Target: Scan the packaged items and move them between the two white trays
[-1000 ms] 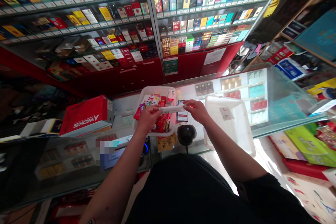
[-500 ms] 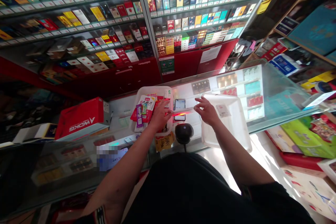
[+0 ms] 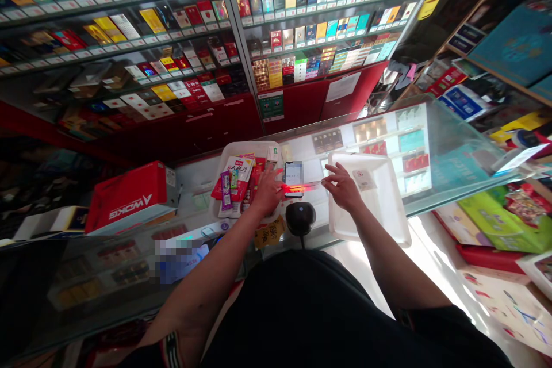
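Observation:
My left hand (image 3: pixel 268 191) is over the right side of a white plastic basket (image 3: pixel 213 207) and pinches one end of a thin, pale, flat packet (image 3: pixel 315 185). At the other end, my right hand (image 3: pixel 344 188) grips it between thumb and finger, with the other fingers spread. The packet is stretched level and seen nearly edge-on, so its kind is unclear. Red light falls across it. Below it lies a phone (image 3: pixel 294 172) with a lit screen, and nearer me stands a black scanner (image 3: pixel 301 218). The basket holds a red and white snack bag (image 3: pixel 236 171) and a purple packet (image 3: pixel 226 191).
A white tray (image 3: pixel 394 207) with a small clear packet (image 3: pixel 364 180) sits under my right forearm. A red box (image 3: pixel 129 198) is at the left on the glass counter (image 3: pixel 457 152). Cigarette shelves (image 3: pixel 297 14) line the far side. A yellow handwritten card (image 3: pixel 268 234) lies beside the scanner.
The pale packet has tilted from a wider face to a thin edge between my hands. The red light on it is now a brighter, longer line. The view has shifted slightly.

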The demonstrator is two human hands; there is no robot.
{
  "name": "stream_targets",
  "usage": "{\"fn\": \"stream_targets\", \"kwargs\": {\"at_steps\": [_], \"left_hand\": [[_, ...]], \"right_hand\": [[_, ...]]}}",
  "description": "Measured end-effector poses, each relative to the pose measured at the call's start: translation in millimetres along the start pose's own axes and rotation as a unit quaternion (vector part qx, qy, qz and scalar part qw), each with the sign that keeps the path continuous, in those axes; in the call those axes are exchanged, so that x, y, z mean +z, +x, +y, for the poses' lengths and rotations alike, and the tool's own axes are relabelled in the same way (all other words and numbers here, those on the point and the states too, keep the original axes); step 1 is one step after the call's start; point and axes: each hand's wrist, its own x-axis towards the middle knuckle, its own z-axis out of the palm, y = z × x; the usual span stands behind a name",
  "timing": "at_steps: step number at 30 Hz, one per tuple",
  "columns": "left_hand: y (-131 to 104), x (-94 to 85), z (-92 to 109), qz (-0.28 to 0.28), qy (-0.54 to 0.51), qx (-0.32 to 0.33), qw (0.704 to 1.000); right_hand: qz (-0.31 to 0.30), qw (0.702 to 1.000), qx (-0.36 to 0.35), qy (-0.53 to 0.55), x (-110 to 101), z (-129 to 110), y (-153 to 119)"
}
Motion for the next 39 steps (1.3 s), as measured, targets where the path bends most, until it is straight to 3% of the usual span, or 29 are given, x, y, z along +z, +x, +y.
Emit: {"fn": "stream_targets", "kwargs": {"at_steps": [8,18,22,30,39], "left_hand": [[3,-8.1,18,-0.006,-0.034,0.004,0.999],[13,-13.1,72,-0.029,-0.004,0.094,0.995],[18,-2.2,98,-0.063,0.024,0.107,0.992],[36,37.6,140,-0.097,0.098,0.111,0.984],[66,63.8,172,-0.131,0.122,0.104,0.978]], "right_hand": [[0.021,1.000,0.010,0.016,-12,-2,-2],[0.093,0.993,0.044,0.051,-40,7,0],[0.103,0.990,0.078,0.047,-52,14,0],[0.053,0.985,0.161,-0.013,-75,44,11],[0.055,0.975,0.211,0.037,-76,77,38]]}}
